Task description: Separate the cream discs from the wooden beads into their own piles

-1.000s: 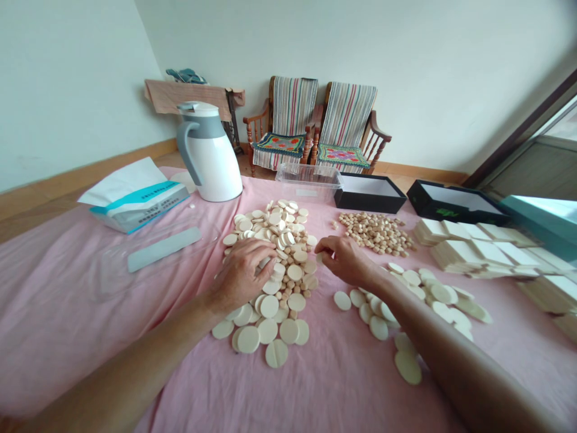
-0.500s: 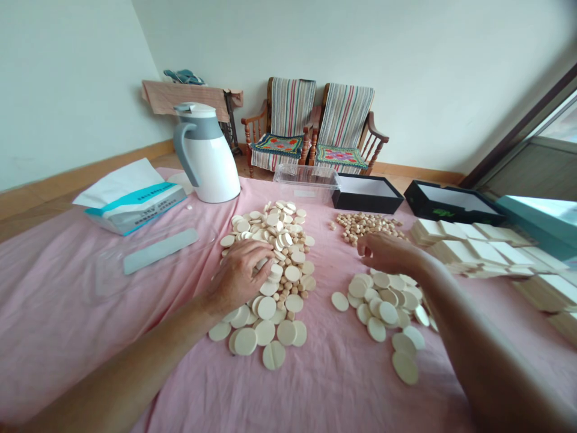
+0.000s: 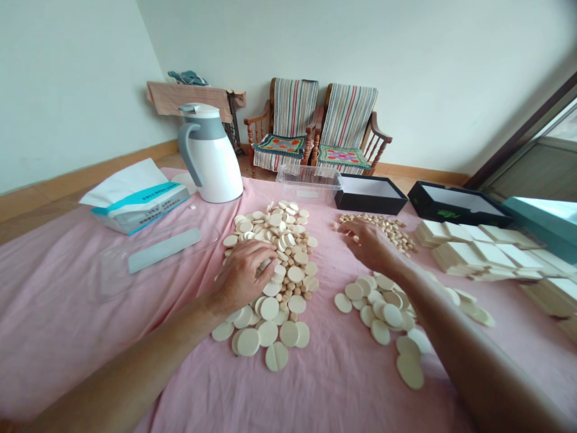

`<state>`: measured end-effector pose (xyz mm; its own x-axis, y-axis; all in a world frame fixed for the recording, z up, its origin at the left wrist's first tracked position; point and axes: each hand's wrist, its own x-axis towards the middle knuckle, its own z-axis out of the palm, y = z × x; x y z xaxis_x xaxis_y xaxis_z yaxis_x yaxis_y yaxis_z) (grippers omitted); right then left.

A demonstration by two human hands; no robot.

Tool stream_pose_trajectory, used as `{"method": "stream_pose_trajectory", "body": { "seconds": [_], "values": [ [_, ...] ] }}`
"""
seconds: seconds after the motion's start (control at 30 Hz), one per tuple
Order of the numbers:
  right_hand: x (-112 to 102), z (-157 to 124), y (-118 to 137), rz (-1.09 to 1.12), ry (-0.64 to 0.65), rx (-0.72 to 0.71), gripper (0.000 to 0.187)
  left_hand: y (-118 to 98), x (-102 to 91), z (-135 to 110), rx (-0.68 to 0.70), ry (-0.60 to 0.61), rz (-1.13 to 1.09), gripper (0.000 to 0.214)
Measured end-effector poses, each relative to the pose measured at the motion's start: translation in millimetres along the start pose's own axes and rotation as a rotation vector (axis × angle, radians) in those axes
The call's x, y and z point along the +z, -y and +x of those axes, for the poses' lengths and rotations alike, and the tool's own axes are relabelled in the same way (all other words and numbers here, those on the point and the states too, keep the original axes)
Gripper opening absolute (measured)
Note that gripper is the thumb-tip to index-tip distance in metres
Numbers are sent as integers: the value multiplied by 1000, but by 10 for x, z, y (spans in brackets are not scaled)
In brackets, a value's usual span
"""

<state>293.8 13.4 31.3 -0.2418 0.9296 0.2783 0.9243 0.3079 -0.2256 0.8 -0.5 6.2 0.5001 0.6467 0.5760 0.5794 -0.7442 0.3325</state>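
My left hand (image 3: 247,269) rests on the left side of a mixed pile of pale wooden discs (image 3: 269,308) and small wooden beads (image 3: 288,287). Its fingers are bent over the discs, and the thumb stands apart from them. To the right, my right hand (image 3: 367,242) is over the near left edge of a heap of small wooden beads (image 3: 391,230). Its fingers curve downward, with a few beads showing in the gap by the thumb. Below that wrist lies a second group of wooden discs (image 3: 391,314), partly covered by my forearm.
Stacked wooden squares (image 3: 473,255) stand at the right, near two black boxes (image 3: 372,201) and a teal box (image 3: 541,225). A clear plastic tray (image 3: 309,183) sits at the back. On the left are a white jug (image 3: 216,162), a tissue pack (image 3: 139,204) and a clear lid (image 3: 164,249).
My right hand has moved left along the near side of the bead heap, uncovering more beads and some discs beyond the forearm. My left hand has stayed on the mixed pile.
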Motion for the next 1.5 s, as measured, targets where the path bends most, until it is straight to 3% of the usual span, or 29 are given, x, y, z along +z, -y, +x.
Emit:
{"method": "stream_pose_trajectory", "body": {
  "seconds": [0.13, 0.23, 0.3, 0.53, 0.73, 0.9, 1.03, 1.23, 1.33, 1.4, 1.5],
  "values": [
    [371, -25, 225, 136, 74, -241, 54, 9, 3, -5, 8, -16, 7, 13],
    [578, -58, 263, 143, 114, -298, 60, 15, 2, -9, 10, -20, 12, 13],
    [600, -66, 273, 145, 111, -302, 58, 19, 3, -11, 10, -21, 12, 13],
    [306, -65, 354, 177, 62, -178, 32, 24, 14, -9, 2, -18, 5, 12],
    [278, -73, 353, 170, 148, -134, 14, 23, 4, -10, 2, -17, 13, 12],
    [-75, -52, 215, 186, 194, -94, 24, 30, 2, -21, 4, -11, 9, 12],
    [-319, -75, 113, 181, 298, -60, 20, 32, 7, -18, 2, -8, 5, 12],
    [-71, -132, 222, 112, 397, -100, 29, 37, 16, -7, -4, -9, 14, 12],
    [26, -122, 288, 73, 387, -122, 25, 39, 11, -10, 1, -7, 15, 13],
    [-36, -127, 293, 75, 387, -121, 25, 39, 6, -12, 4, -11, 15, 13],
    [-308, -189, 212, 130, 476, -146, 28, 39, 6, -14, 0, -12, 14, 13]
  ]
}}
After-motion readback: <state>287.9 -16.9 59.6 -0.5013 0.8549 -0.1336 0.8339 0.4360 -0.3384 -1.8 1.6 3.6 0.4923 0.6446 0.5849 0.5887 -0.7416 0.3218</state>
